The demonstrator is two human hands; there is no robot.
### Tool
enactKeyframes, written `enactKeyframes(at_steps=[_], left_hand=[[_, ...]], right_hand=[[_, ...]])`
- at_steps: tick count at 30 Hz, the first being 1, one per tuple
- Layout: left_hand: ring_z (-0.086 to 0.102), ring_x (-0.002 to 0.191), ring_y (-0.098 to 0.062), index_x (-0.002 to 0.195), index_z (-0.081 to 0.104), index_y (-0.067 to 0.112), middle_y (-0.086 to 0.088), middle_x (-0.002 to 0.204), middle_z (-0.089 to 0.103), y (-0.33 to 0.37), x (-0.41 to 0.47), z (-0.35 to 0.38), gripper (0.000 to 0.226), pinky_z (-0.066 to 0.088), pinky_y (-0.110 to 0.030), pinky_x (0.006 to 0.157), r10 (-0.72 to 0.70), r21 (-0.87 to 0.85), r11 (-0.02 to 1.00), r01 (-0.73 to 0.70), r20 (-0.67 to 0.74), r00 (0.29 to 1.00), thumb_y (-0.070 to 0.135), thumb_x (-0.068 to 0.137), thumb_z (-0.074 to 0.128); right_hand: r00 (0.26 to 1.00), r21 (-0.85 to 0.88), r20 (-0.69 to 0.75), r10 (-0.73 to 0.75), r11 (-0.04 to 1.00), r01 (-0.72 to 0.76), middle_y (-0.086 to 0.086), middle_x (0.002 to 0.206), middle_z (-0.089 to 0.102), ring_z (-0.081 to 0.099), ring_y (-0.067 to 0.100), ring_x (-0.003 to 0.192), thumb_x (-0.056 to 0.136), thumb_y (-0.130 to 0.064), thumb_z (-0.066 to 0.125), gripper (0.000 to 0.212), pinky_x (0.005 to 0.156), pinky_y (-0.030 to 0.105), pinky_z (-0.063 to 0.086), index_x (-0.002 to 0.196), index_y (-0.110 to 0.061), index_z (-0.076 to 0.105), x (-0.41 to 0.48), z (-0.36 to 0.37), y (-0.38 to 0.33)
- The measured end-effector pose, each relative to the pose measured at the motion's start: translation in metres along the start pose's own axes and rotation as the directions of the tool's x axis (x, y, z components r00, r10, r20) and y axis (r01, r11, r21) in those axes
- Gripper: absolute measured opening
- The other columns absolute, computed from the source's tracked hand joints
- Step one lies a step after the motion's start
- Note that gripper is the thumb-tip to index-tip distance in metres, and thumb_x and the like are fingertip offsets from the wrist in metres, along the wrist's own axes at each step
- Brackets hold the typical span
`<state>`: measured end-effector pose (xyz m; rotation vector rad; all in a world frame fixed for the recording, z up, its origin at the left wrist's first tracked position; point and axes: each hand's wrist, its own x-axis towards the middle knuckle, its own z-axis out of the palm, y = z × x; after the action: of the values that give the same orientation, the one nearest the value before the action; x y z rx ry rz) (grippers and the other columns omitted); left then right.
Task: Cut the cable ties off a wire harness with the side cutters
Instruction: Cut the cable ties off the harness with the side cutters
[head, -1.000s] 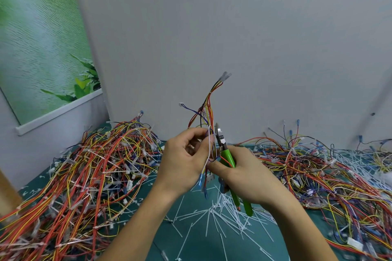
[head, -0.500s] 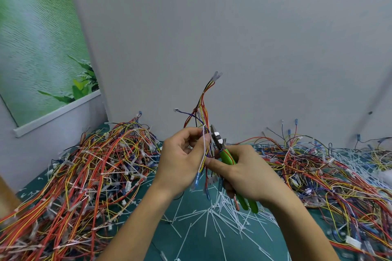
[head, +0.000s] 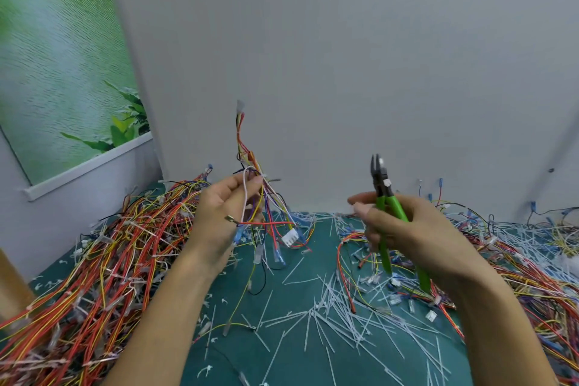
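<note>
While the left hand [head: 219, 216] holds the wire harness [head: 247, 150] upright at the middle of the scene, its fingers curl round the bundle and the thumb and forefinger pinch the strands near the top. The harness's loose ends and a white connector [head: 289, 240] hang below that hand, above the green mat [head: 282, 354]. Well apart to the right, the right hand [head: 416, 232] clasps the green handles of the side cutters [head: 391, 204], blades pointing up and away from the harness. Whether the outstretched fingertips [head: 358, 208] hold anything is too blurred to tell. Cut cable ties [head: 332, 313] litter the near mat between the arms. One heap of harnesses [head: 94, 260] lies left, another heap [head: 526, 266] right, both against the far grey wall [head: 344, 56].
</note>
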<state>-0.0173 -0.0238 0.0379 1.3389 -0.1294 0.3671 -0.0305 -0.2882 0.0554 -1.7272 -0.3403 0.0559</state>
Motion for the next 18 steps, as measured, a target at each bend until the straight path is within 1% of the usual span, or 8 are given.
enactKeyframes(at_steps=[3, 5, 8, 10, 12, 14, 16, 18], left_hand=[[0.048, 0.061, -0.020, 0.094, 0.071, 0.002, -0.012, 0.073, 0.055, 0.000, 0.000, -0.003, 0.016, 0.043, -0.028, 0.055, -0.018, -0.020, 1.000, 0.019, 0.040, 0.999, 0.017, 0.095, 0.066], [0.049, 0.063, -0.022, 0.092, 0.075, 0.002, -0.016, 0.074, 0.059, -0.001, -0.002, 0.001, 0.020, 0.041, -0.030, 0.059, -0.020, -0.002, 1.000, 0.020, 0.052, 0.998, 0.021, 0.088, 0.072], [0.051, 0.055, -0.015, 0.088, 0.080, 0.005, -0.014, 0.066, 0.063, -0.005, -0.008, 0.017, 0.021, 0.044, -0.020, 0.052, 0.014, 0.092, 0.996, -0.018, 0.050, 0.999, 0.024, 0.079, 0.079], [0.051, 0.053, -0.012, 0.090, 0.081, 0.006, -0.008, 0.062, 0.065, -0.011, -0.015, 0.030, 0.015, 0.044, -0.019, 0.051, 0.054, 0.160, 0.985, -0.064, 0.063, 0.997, 0.018, 0.081, 0.080], [0.061, 0.062, -0.011, 0.092, 0.082, 0.009, -0.006, 0.073, 0.075, -0.014, -0.020, 0.037, 0.009, 0.051, -0.019, 0.059, 0.058, 0.196, 0.977, -0.078, 0.109, 0.992, 0.014, 0.087, 0.076], [0.066, 0.069, -0.012, 0.095, 0.081, 0.014, -0.006, 0.081, 0.077, -0.013, -0.023, 0.037, 0.013, 0.053, -0.021, 0.062, 0.009, 0.230, 0.971, -0.058, 0.209, 0.978, 0.012, 0.094, 0.068], [0.068, 0.073, -0.017, 0.103, 0.078, 0.012, -0.009, 0.093, 0.079, -0.007, -0.020, 0.031, 0.017, 0.054, -0.024, 0.061, -0.042, 0.190, 0.982, -0.014, 0.285, 0.957, 0.009, 0.098, 0.061], [0.071, 0.074, -0.020, 0.103, 0.076, 0.007, -0.008, 0.098, 0.079, 0.000, -0.014, 0.019, 0.017, 0.056, -0.025, 0.059, -0.004, 0.166, 0.985, -0.036, 0.236, 0.972, 0.009, 0.099, 0.060]], right_hand=[[0.991, 0.060, -0.127, -0.049, 0.997, 0.057, 0.000, 0.072, 0.067, 0.066, 0.017, 0.069, 0.071, -0.051, 0.082, 0.042, 0.068, 0.026, 0.060, 0.100, -0.021, 0.078, 0.003, 0.003, 0.001], [0.983, 0.038, -0.171, -0.070, 0.996, 0.078, -0.003, 0.076, 0.072, 0.070, 0.013, 0.071, 0.069, -0.052, 0.079, 0.047, 0.065, 0.022, 0.057, 0.100, -0.017, 0.075, 0.004, 0.012, 0.000], [0.992, -0.031, -0.099, -0.073, 0.997, 0.070, -0.009, 0.091, 0.078, 0.076, 0.009, 0.086, 0.068, -0.057, 0.080, 0.055, 0.070, 0.025, 0.056, 0.102, -0.015, 0.068, 0.001, 0.030, -0.004], [0.999, -0.052, -0.021, -0.044, 0.998, 0.043, -0.013, 0.092, 0.078, 0.074, 0.002, 0.080, 0.066, -0.055, 0.085, 0.058, 0.067, 0.019, 0.053, 0.101, -0.014, 0.063, 0.000, 0.041, -0.006], [0.999, -0.102, 0.007, -0.041, 0.994, 0.042, -0.012, 0.076, 0.070, 0.064, 0.002, 0.063, 0.070, -0.042, 0.092, 0.053, 0.056, 0.013, 0.048, 0.098, -0.011, 0.060, 0.000, 0.048, -0.002], [0.998, -0.086, -0.036, -0.057, 0.995, 0.053, -0.010, 0.067, 0.065, 0.059, 0.004, 0.057, 0.080, -0.013, 0.087, 0.031, 0.051, 0.013, 0.046, 0.093, -0.007, 0.059, 0.003, 0.049, 0.003], [0.995, 0.037, -0.097, -0.021, 0.999, 0.025, -0.001, 0.075, 0.074, 0.064, 0.007, 0.060, 0.090, 0.004, 0.067, 0.015, 0.050, 0.017, 0.049, 0.089, -0.009, 0.059, 0.006, 0.045, 0.004], [0.989, 0.182, -0.151, 0.003, 0.983, 0.025, 0.007, 0.086, 0.077, 0.063, 0.014, 0.064, 0.095, 0.003, 0.056, 0.016, 0.052, 0.025, 0.052, 0.091, -0.011, 0.062, 0.009, 0.037, 0.002]])
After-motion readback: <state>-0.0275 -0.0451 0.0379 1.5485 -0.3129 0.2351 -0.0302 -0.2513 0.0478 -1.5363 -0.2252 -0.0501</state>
